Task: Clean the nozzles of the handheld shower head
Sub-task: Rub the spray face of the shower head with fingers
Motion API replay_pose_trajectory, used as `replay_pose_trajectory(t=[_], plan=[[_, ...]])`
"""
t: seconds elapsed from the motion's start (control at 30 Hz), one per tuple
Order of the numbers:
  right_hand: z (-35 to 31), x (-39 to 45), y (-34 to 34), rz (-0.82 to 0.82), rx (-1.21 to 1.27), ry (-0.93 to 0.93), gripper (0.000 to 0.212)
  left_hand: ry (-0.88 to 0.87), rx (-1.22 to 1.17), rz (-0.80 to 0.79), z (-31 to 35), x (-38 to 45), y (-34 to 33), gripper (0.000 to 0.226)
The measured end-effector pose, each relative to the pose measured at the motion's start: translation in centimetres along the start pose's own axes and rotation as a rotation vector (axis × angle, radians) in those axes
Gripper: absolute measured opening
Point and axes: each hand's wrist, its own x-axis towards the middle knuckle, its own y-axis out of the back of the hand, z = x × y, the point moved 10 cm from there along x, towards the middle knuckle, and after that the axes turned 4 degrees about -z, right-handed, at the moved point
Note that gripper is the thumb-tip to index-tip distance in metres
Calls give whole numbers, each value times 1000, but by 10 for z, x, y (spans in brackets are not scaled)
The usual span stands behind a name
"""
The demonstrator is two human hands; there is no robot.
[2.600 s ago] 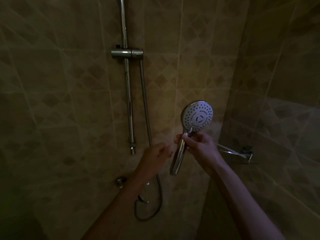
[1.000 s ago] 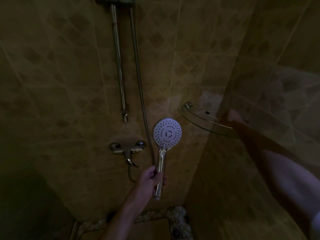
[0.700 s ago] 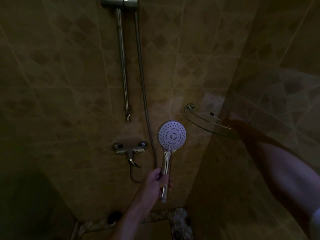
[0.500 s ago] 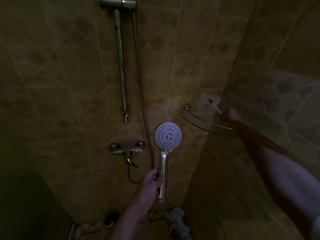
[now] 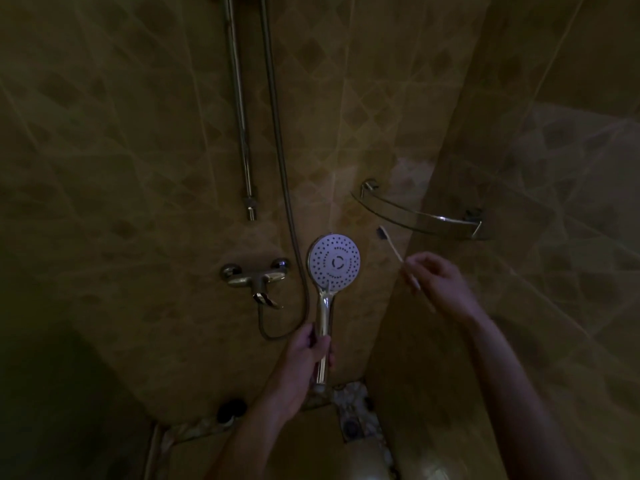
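The handheld shower head (image 5: 334,262) stands upright in mid-frame, its round white nozzle face turned toward me. My left hand (image 5: 313,346) grips its chrome handle low down. To the right, my right hand (image 5: 437,278) pinches a thin toothbrush (image 5: 391,244) by its pale handle. The dark bristle end points up and left, a short way right of the nozzle face and not touching it. The room is very dim.
A chrome slide rail (image 5: 239,102) and the hose (image 5: 277,133) run down the tiled wall. A mixer tap (image 5: 258,277) sits left of the shower head. A glass corner shelf (image 5: 420,214) hangs above my right hand. A floor drain (image 5: 351,427) lies below.
My right hand lifted the toothbrush off the glass corner shelf and carried it down and left toward the shower head. My left hand kept the shower head upright in about the same place.
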Motion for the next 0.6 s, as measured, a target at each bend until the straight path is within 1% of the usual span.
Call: replay_pose_trajectory(t=[0.17, 0.27, 0.4, 0.5, 0.6], plan=[[52, -61, -35, -20, 73, -64, 12, 121, -62, -66, -35, -25, -1, 3], [82, -94, -53, 10, 136, -124, 11, 195, -79, -72, -68, -39, 2, 1], [113, -135, -64, 139, 224, -224, 18, 299, -49, -89, -110, -52, 6, 13], [139, -162, -67, 203, 176, -294, 14, 348, 42, -82, -135, -62, 10, 19], [159, -184, -68, 265, 134, -320, 12, 400, 157, -126, -158, -75, 11, 31]])
